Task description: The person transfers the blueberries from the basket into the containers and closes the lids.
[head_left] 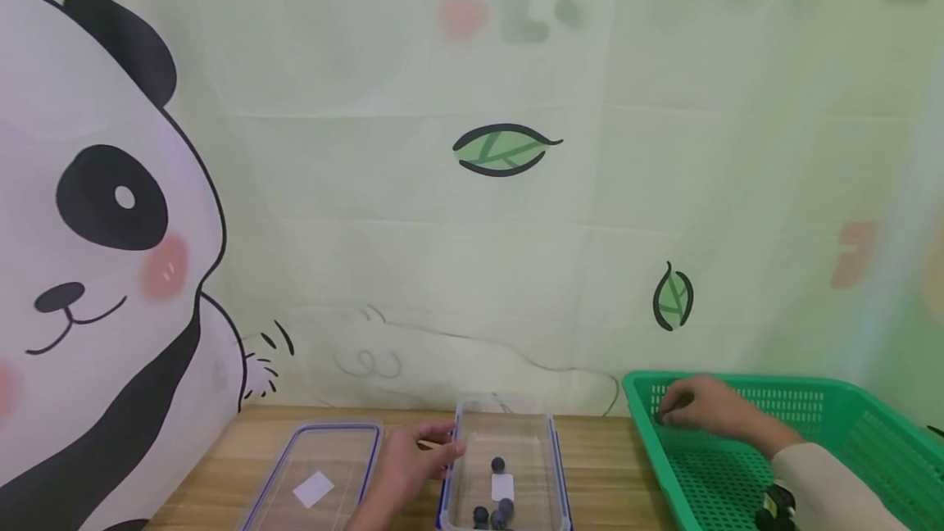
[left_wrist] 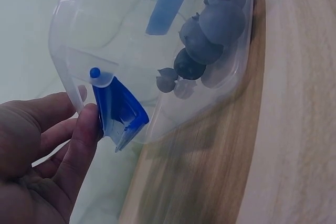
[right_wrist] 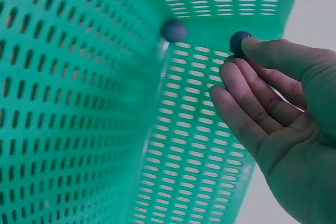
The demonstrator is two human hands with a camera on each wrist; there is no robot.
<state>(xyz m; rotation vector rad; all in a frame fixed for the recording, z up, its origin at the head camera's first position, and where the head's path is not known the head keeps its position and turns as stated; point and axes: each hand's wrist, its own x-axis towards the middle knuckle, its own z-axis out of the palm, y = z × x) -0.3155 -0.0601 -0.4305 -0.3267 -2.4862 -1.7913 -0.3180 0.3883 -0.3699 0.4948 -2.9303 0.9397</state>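
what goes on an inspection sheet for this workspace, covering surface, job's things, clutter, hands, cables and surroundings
Surface: wood-grain table
Job's things: clear container holding several dark berries; clear lid lying to its left; green basket with a loose berry inside
Clutter: nothing seen
Left hand: holds the container's side at a blue latch
Right hand: pinches one berry inside the basket
Cables: nothing seen
Surroundings: pale green backdrop printed with a panda and leaves

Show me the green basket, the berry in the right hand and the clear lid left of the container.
green basket [head_left: 785, 400]: head view, on its perforated far wall
pinched berry [right_wrist: 237, 44]: right wrist view, on its exposed dark skin
clear lid [head_left: 329, 456]: head view, on its see-through panel
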